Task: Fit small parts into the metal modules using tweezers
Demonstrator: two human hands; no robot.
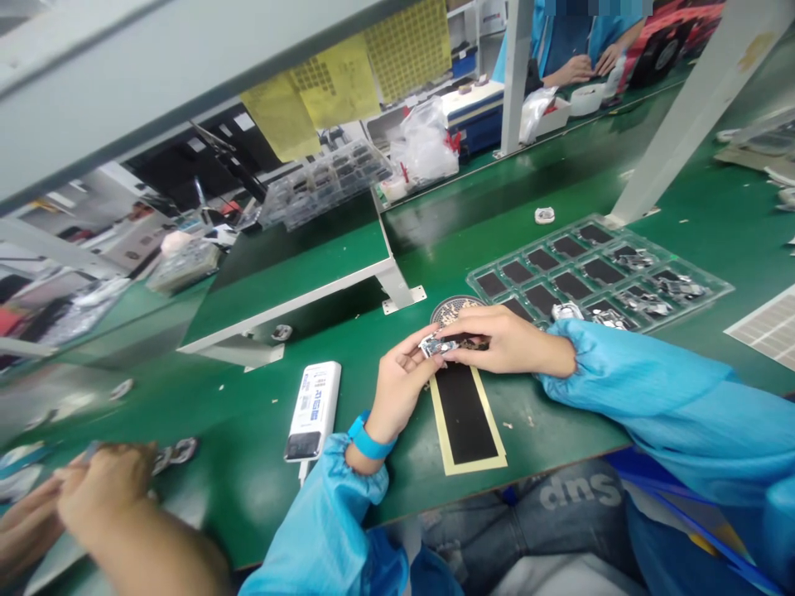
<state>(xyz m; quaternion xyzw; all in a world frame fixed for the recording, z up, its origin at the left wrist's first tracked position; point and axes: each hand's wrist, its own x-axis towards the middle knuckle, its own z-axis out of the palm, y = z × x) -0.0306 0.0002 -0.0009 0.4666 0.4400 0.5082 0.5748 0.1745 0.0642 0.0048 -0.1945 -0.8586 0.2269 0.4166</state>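
A small electronic part, silvery with a white edge, is held up between both hands; its exact kind is too small to tell. My left hand, with a blue band at the wrist, has its thumb and fingers closed on the part's left side. From the right, my right hand grips the same part, its fingers partly covering it. Behind the hands, a round dish holds many tiny beige pieces. Below them lies a yellow-edged sheet with a black strip.
A clear tray with black rectangles and silvery parts stands right. A white power bank with a cable lies left. A raised green shelf stands behind. Another person's hands work at lower left; a further person sits opposite.
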